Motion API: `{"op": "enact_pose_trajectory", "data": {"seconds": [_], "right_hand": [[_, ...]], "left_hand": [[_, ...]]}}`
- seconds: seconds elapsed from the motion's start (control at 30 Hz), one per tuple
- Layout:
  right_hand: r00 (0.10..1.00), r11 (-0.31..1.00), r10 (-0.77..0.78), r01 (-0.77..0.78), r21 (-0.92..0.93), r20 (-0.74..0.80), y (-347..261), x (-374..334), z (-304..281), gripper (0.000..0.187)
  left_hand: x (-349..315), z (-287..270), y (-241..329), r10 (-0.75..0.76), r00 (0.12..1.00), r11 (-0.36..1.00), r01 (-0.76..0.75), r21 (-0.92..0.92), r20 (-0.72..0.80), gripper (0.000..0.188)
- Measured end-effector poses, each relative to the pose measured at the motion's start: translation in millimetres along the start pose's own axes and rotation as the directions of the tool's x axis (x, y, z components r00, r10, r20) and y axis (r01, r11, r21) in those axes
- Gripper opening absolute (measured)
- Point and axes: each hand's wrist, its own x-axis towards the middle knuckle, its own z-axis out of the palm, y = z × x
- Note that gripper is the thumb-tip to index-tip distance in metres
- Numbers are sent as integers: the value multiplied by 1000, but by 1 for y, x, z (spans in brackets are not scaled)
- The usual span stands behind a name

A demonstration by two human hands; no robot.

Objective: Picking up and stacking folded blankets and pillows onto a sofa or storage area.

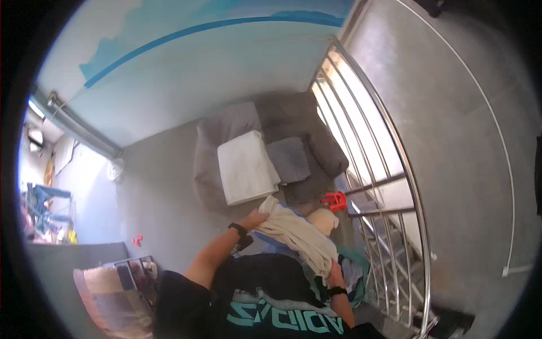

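A cream cloth (296, 231) is stretched between my two hands in front of my body; its exact kind does not show. My left hand (257, 219) is closed on its upper left end. At its lower right end, my right hand (337, 276) grips the fabric, with the fingers partly hidden. Blue material shows along the cloth's edge and beneath it. Just beyond the cloth is a rounded beige thing (323, 220). A heap of green and dark fabric (354, 271) lies next to my right hand.
Ahead stands a grey sofa (209, 169) with a folded white blanket (245, 169) and a grey cushion (289, 160). A metal railing (412, 198) runs along the right, near a red stool (337, 201). A chair with a checked cover (107, 294) is at lower left.
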Motion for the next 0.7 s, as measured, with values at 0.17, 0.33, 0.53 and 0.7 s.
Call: {"op": "enact_pose_trajectory", "data": {"seconds": [0.17,0.33,0.53,0.7], "right_hand": [[993,997,-30,21,-74,-114,-167,173,-45,49],[999,972,-38,45,231,-33,-343,258,-53,54],[939,921,-306,334,200,-159,-388,379,-58,55],[867,878,-450,474,73,-214,-408,442,10,52]], "left_hand": [[-23,-39,142,-132,987,987,123,-99,-87,67],[-9,-71,244,7,981,974,-51,-219,-195,85],[44,-109,339,326,780,930,-365,35,-535,69],[125,-179,313,110,422,992,6,125,-900,53]]}}
